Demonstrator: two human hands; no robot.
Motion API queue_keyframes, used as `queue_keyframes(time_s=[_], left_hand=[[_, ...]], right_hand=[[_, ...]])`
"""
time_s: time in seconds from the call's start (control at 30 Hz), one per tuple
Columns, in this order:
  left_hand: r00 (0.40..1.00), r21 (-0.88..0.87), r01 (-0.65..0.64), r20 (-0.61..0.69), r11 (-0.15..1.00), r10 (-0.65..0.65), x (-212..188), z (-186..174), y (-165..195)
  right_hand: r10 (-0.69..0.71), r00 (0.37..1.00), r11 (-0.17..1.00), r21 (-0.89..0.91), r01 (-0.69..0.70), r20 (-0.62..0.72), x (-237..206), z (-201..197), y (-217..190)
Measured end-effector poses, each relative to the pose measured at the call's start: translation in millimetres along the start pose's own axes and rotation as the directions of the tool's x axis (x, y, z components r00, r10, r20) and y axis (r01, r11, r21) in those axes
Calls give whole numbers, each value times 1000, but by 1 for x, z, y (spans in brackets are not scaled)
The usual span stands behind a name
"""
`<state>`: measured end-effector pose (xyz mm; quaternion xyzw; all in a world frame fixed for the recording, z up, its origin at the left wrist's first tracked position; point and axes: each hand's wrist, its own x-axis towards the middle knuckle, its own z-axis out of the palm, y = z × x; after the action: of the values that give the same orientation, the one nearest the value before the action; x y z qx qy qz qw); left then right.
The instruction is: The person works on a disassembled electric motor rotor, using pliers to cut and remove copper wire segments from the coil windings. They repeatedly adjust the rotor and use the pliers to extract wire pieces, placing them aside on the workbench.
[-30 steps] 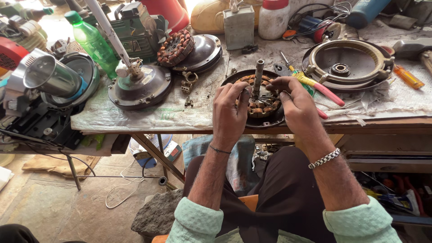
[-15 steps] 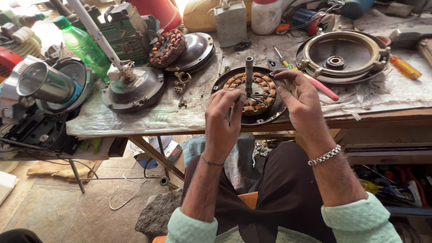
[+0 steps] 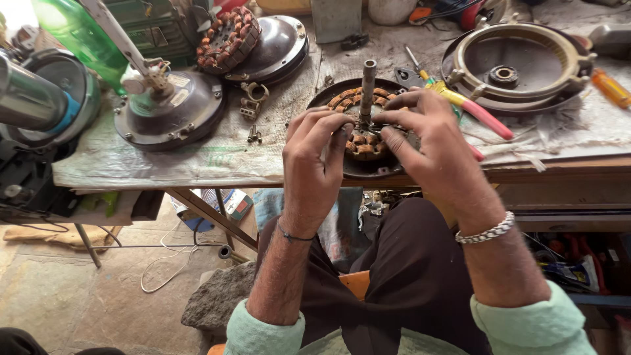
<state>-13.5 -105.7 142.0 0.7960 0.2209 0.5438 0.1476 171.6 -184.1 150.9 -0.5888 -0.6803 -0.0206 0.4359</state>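
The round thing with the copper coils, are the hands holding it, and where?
Both hands grip the coil ring: left hand on its left side, right hand on its right, beside the upright shaft.

One head-worn camera looks steeply down and forward from above the seated person. It sits close over the bench [image 3: 197,167], whose near edge crosses mid-frame. The far edge is cut off; floor and lap fill the lower half.
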Motion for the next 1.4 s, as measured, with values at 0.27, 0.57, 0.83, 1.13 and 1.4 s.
queue_keyframes(time_s=[0.27, 0.57, 0.83, 1.13, 1.4], left_hand=[[949, 62, 215, -250, 975, -193, 5, 20, 19], [945, 237, 326, -76, 915, -317, 11, 45, 8], [901, 224, 431, -63, 874, -428, 28, 56, -5], [868, 48, 493, 32, 869, -495, 35, 44, -27], [868, -27, 484, 140, 874, -477, 40, 33, -36]], right_hand=[[161, 953, 978, 86, -188, 256, 47, 11, 33], [212, 942, 931, 241, -276, 259, 65, 16, 46], [251, 905, 877, 316, -363, 343, 80, 16, 58], [296, 918, 883, 291, -368, 263, 82, 30, 53], [312, 945, 925, 195, -326, 101, 70, 39, 40]])
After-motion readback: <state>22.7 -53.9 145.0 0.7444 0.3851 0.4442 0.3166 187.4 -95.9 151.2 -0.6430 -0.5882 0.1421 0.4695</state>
